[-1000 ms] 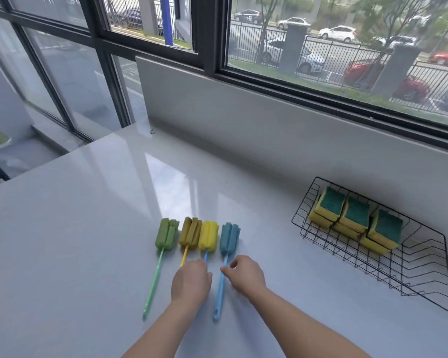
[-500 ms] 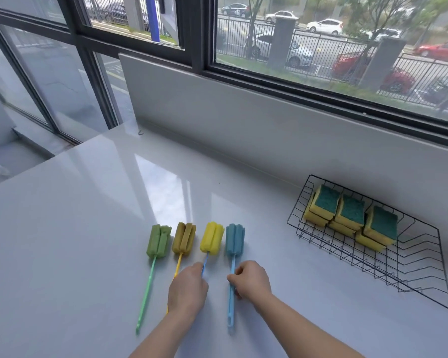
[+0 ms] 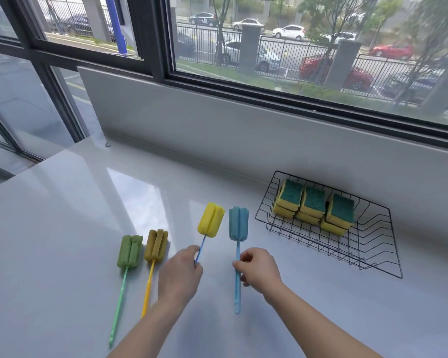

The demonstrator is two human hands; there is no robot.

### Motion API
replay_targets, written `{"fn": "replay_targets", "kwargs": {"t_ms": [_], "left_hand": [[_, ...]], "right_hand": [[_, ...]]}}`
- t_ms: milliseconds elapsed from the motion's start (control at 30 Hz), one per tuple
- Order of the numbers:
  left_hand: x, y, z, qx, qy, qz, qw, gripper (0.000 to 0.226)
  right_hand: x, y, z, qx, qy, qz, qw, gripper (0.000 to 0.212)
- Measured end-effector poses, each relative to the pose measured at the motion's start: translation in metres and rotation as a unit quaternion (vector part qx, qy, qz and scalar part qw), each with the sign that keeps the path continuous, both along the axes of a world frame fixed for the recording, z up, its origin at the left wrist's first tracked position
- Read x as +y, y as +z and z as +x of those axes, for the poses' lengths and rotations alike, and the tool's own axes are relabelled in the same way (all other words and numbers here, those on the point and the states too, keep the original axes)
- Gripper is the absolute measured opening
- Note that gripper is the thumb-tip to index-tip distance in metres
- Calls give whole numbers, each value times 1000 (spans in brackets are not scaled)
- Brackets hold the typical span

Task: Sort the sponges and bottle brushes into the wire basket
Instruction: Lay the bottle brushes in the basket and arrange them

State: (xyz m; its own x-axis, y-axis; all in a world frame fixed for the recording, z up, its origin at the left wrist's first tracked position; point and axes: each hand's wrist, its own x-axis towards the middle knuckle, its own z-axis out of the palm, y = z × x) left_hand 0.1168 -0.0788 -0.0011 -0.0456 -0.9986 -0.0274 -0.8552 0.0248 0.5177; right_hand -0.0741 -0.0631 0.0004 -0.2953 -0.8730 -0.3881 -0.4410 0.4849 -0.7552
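My left hand (image 3: 179,276) grips the blue handle of the yellow-headed bottle brush (image 3: 210,220), its sponge head raised off the counter. My right hand (image 3: 259,268) pinches the handle of the light blue bottle brush (image 3: 238,226), also lifted, head pointing away from me. A green brush (image 3: 129,250) and an ochre brush (image 3: 155,245) lie flat on the counter to the left. The black wire basket (image 3: 370,257) sits at the right against the wall, with several yellow-and-green sponges (image 3: 314,206) stacked in its left end.
The white glossy counter (image 3: 62,215) runs to a low grey wall under a wide window. The counter's left edge drops off beside tall glass panes. The right half of the basket floor holds nothing.
Both hands closed on the yellow and blue brushes and lifted them off the counter, heads raised and moved away from the green and ochre brushes.
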Motion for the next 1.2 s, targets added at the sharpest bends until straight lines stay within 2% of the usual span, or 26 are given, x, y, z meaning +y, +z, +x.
{"fn": "replay_targets", "kwargs": {"t_ms": [267,633,800,1033,1200], "left_hand": [[-12,20,-49,0,-61,-57,996,34],[-36,43,-124,-82,-177,-141,971,35],[-59,55,-165,-159,-241,-181,940,37],[-84,55,-229,-253,-351,-177,884,28],[-100,40,-270,-299,-395,-161,854,26]], "right_hand": [[20,21,-53,-21,-63,-41,997,8],[52,23,-131,-46,-169,-78,982,8],[63,22,-170,-82,-236,-97,964,6],[78,13,-220,-110,-296,-118,942,8],[79,5,-247,-130,-321,-129,929,8]]}}
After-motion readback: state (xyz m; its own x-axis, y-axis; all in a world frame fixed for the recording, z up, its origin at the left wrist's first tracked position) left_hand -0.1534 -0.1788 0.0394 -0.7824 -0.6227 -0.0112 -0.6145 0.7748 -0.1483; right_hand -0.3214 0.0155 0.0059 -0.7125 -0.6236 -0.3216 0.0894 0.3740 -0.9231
